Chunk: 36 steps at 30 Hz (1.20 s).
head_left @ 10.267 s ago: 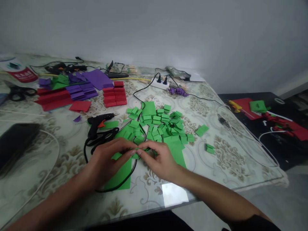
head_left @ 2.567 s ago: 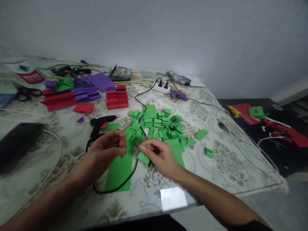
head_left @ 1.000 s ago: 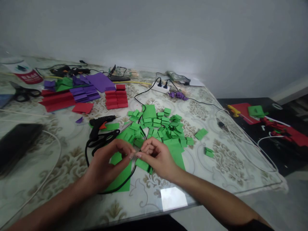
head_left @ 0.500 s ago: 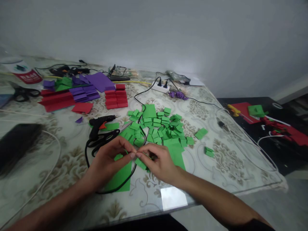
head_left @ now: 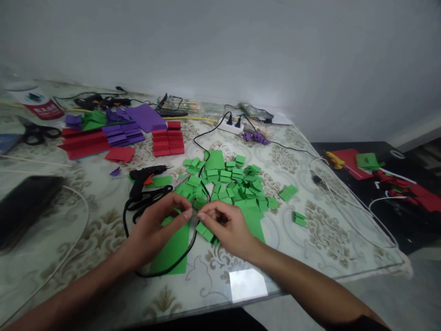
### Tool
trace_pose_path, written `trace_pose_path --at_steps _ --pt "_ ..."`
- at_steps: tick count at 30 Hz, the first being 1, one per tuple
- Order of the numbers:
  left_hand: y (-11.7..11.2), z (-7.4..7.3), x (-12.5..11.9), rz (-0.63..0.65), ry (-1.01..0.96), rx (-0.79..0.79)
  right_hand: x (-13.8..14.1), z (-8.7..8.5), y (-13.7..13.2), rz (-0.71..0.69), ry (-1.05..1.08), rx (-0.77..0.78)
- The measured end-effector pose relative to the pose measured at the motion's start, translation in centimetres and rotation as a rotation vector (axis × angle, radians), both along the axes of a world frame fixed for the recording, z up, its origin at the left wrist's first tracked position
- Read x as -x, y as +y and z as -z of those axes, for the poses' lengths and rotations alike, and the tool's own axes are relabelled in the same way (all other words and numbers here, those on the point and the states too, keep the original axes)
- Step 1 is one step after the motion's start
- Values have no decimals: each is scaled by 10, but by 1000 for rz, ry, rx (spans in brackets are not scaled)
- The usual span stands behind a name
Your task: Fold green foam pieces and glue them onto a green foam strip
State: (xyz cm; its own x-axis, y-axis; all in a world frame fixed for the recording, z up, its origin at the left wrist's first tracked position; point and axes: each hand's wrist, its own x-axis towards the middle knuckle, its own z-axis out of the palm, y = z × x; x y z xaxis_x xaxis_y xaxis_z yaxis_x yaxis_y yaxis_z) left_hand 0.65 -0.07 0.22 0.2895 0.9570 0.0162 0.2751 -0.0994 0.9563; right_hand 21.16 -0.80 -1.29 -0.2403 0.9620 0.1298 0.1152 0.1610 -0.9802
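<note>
My left hand [head_left: 159, 230] and my right hand [head_left: 229, 227] are held a small gap apart over the near middle of the table. Thumb and forefinger are pinched on each; whatever lies between them is too small to make out. Below my left hand lies a green paper sheet [head_left: 170, 255] with a black cord across it. Small folded green paper pieces [head_left: 237, 174] are heaped just beyond my hands, and another folded green strip [head_left: 206, 232] lies by my right fingers. Black-handled scissors [head_left: 154, 198] and a black glue gun [head_left: 141, 178] rest beyond my left hand.
A dark phone [head_left: 31, 207] and a white cable are at left. Red folded paper [head_left: 168, 142], purple paper [head_left: 146, 117], a second pair of scissors [head_left: 37, 133] and a cup [head_left: 41, 103] sit farther back. A white power strip [head_left: 230, 125] stands near the wall.
My fingertips have moved slightly apart; they were together half a second ago. The view has shifted a little, and the things on the table lie as before.
</note>
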Motion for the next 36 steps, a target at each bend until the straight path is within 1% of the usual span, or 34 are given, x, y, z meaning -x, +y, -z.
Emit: trace_pose_path --at_steps 2,4,6,9,13,16,20,24,27,31,36 --pt "-1 -2 -1 106 23 32 1 3 1 17 40 14" --pt "-2 -2 -3 202 61 30 2 6 2 26 62 25" --pt "-4 1 -5 237 108 13 2 7 2 33 64 34" --pt "-5 2 -7 199 128 -13 2 6 2 41 65 50" --pt "-2 -4 -6 99 69 -17 1 2 2 20 130 74" --pt "0 -8 -5 33 24 11 1 -1 2 -17 184 103" --pt "3 -3 -3 -5 -3 32 -1 -4 3 -78 203 109" --pt "5 4 -2 -12 -88 83 -2 -4 3 -142 187 124" --pt "5 6 -1 -17 -150 119 -2 -2 4 -139 194 134" --pt "0 4 0 -16 -184 88 -1 0 5 -111 248 186" --pt "-3 -3 0 52 -138 62 -1 3 6 -108 280 209"
